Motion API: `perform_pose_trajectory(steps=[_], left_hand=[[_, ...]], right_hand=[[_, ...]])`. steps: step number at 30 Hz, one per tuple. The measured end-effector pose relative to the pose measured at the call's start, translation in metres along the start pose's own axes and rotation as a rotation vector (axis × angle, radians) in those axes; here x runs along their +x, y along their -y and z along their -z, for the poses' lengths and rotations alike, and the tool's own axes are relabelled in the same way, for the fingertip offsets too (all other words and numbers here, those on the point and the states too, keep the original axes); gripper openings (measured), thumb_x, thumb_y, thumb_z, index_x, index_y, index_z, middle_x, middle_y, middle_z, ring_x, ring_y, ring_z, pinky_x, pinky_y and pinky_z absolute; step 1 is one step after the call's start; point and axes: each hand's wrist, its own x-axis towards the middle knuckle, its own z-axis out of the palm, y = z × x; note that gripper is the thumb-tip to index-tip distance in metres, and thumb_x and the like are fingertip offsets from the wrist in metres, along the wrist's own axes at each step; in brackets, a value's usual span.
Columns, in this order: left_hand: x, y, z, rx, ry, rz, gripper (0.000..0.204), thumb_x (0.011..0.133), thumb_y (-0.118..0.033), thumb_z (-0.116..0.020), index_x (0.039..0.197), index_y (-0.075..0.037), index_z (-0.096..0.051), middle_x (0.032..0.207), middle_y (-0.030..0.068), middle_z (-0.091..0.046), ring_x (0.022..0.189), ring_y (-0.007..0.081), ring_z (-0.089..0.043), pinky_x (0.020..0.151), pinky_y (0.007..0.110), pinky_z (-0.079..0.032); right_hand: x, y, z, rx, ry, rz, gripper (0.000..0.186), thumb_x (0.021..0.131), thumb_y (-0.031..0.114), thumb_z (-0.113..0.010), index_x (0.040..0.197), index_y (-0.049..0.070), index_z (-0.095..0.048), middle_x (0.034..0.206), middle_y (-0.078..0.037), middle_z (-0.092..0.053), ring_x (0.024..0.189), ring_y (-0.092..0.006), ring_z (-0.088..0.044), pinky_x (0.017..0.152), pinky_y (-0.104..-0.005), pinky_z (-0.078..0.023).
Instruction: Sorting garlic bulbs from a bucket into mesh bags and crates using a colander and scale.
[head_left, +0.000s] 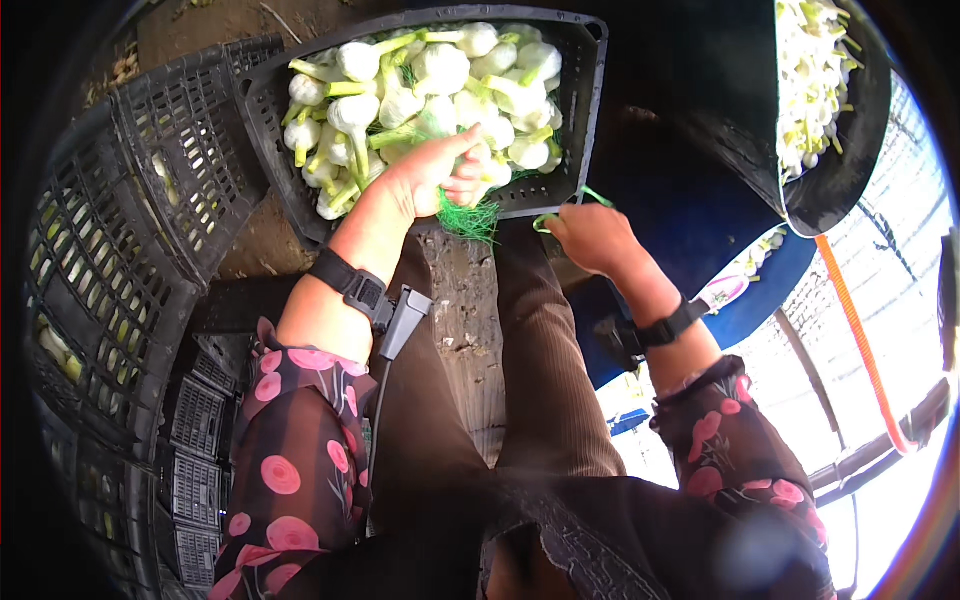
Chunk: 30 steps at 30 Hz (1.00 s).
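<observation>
My left hand (440, 178) is closed around green mesh netting, and a loose bunch of the netting (468, 217) hangs below its fingers. The hand sits over the near edge of a black plastic crate (597, 90) heaped with white garlic bulbs (440, 68) with trimmed green stems. Some green mesh shows over bulbs just beyond the hand, but whether they are inside it I cannot tell. Just outside the crate's near right corner, my right hand (592, 238) is closed on a thin green strip (597, 196), whose ends stick out on either side of the fist.
Black slatted crates (185, 150) stand along the left, with pale bulbs showing through some. At the upper right more garlic (812, 85) lies in a large dark container, beside a dark blue surface (690, 215). An orange hose (855, 330) runs down at the right.
</observation>
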Motion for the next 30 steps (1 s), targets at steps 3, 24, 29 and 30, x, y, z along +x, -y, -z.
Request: perform_pose_trajectory(steps=[3,24,29,30], left_hand=[[-0.003,0.004,-0.004,0.08,-0.076,-0.064,0.037,0.099,-0.038,-0.047,0.073,-0.011,-0.045,0.1,0.0203,-0.063,0.044,0.0052,-0.036,0.044,0.018,-0.029],[0.001,0.041,-0.012,0.614,-0.538,-0.648,0.028,0.096,-0.027,-0.051,0.096,-0.003,-0.065,0.083,0.0052,-0.063,0.073,0.0125,-0.057,0.064,0.029,-0.046],[-0.003,0.028,-0.02,-0.186,-0.043,-0.179,0.027,0.094,-0.026,-0.045,0.07,-0.015,-0.049,0.056,-0.0051,-0.042,0.042,0.0091,-0.036,0.039,0.023,-0.033],[0.002,0.035,-0.028,-0.192,-0.215,-0.246,0.032,0.09,-0.028,-0.05,0.064,-0.017,-0.035,0.051,-0.0075,-0.029,0.036,0.0069,-0.021,0.033,0.023,-0.017]], right_hand=[[0.029,0.016,0.006,0.02,-0.037,0.175,0.035,0.09,0.03,-0.049,0.085,0.002,-0.068,0.086,-0.018,-0.068,0.084,-0.0354,-0.066,0.074,-0.0446,-0.051],[0.047,0.105,0.069,1.147,-0.266,0.498,0.019,0.09,0.012,-0.049,0.095,0.001,-0.064,0.074,0.001,-0.057,0.054,-0.0119,-0.048,0.051,-0.0265,-0.041],[-0.026,0.124,-0.013,1.176,-0.3,0.538,0.02,0.09,0.016,-0.054,0.082,-0.001,-0.062,0.061,-0.016,-0.057,0.055,-0.0275,-0.059,0.056,-0.0399,-0.047],[-0.033,0.09,-0.023,1.503,0.194,0.392,0.023,0.095,0.018,-0.05,0.087,0.0,-0.063,0.059,-0.007,-0.055,0.05,-0.013,-0.051,0.046,-0.0275,-0.041]])
